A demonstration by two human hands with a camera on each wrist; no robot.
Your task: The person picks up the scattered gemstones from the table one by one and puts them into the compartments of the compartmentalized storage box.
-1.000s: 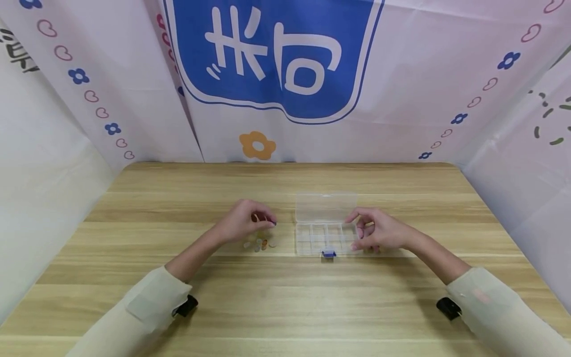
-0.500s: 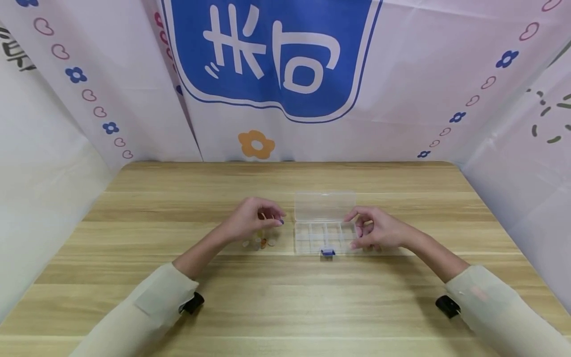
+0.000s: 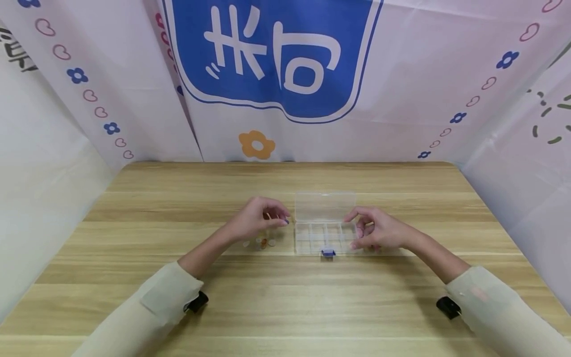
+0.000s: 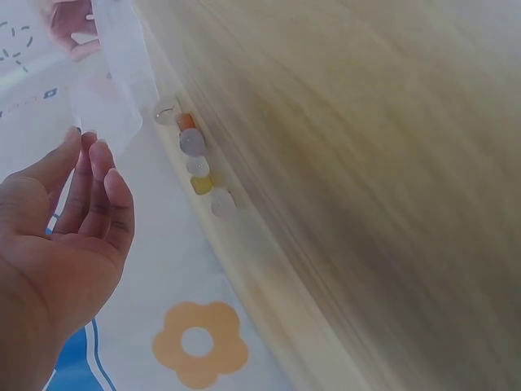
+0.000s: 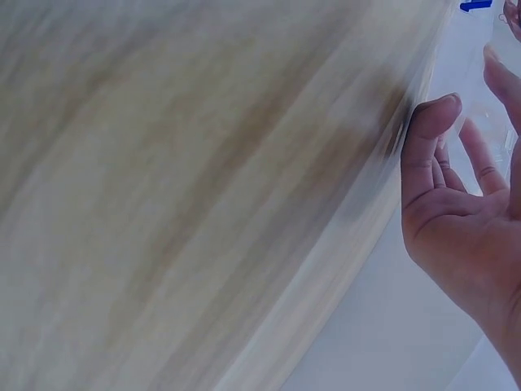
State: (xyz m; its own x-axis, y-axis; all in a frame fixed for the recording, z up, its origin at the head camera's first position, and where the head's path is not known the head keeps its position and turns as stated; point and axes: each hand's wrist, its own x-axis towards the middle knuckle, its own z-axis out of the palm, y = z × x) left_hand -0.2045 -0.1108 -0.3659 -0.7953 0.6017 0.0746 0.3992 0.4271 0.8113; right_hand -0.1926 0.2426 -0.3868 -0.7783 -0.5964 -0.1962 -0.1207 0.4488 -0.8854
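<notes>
Between thumb and fingertips my left hand [image 3: 256,219] pinches a small dark blue piece [image 3: 287,221], mostly covered by the fingers. It hovers just left of a clear plastic compartment box [image 3: 317,238], whose lid [image 3: 325,207] stands raised at the back. My right hand [image 3: 384,229] holds the box's right end, index finger at the back corner and thumb at the front one. Several small stone-like pieces lie under and in front of the left hand, among them an orange one [image 4: 186,121], a yellow one [image 4: 201,184] and a pale round one [image 4: 192,143].
A blue latch [image 3: 328,253] sticks out at the box's front edge. The wood-grain table [image 3: 285,302] ends at a printed cloth [image 3: 401,99] behind. Black clips [image 3: 448,307] hang at both sleeves.
My left hand has moved right with the dark blue piece, from above the loose stones to near the box's left edge. The right hand has stayed on the box.
</notes>
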